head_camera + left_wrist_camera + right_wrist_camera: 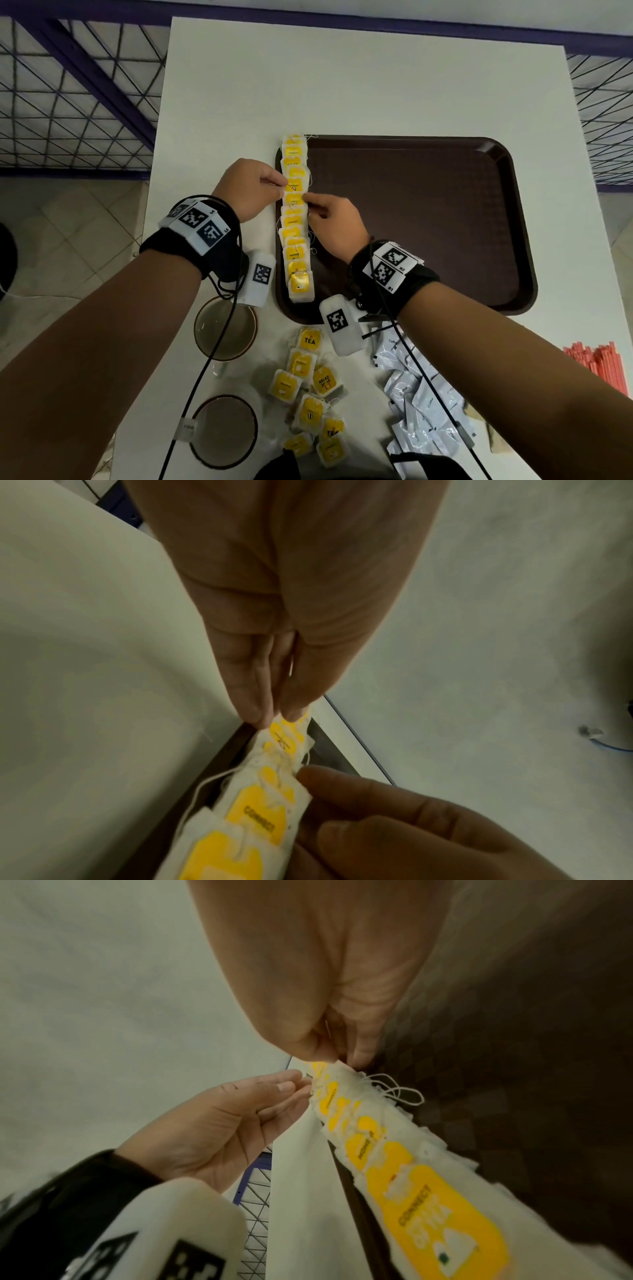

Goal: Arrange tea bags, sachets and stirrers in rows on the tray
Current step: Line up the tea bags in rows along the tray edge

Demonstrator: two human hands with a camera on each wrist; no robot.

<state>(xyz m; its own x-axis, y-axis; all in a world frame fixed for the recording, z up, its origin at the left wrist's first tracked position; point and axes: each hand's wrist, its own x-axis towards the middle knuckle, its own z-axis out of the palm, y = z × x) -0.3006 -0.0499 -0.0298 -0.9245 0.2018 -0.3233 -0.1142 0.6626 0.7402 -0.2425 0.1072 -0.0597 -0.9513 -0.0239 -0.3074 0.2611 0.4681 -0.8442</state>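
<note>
A row of yellow-labelled tea bags [295,219] lies overlapping along the left edge of the brown tray [411,222]. My left hand [279,185] pinches the left edge of a tea bag in the middle of the row [284,737], thumb against fingertips [253,712]. My right hand [308,205] pinches the right edge of the adjoining tea bag [377,1139]; in the right wrist view its thumb and finger [342,1061] close on the paper. The rest of the tray is bare.
Loose tea bags [311,387] lie on the white table [342,85] near me. White coffee sachets [418,404] sit to their right, red stirrers [603,363] at the table's right edge. Two cups [226,329] [222,431] stand on the left.
</note>
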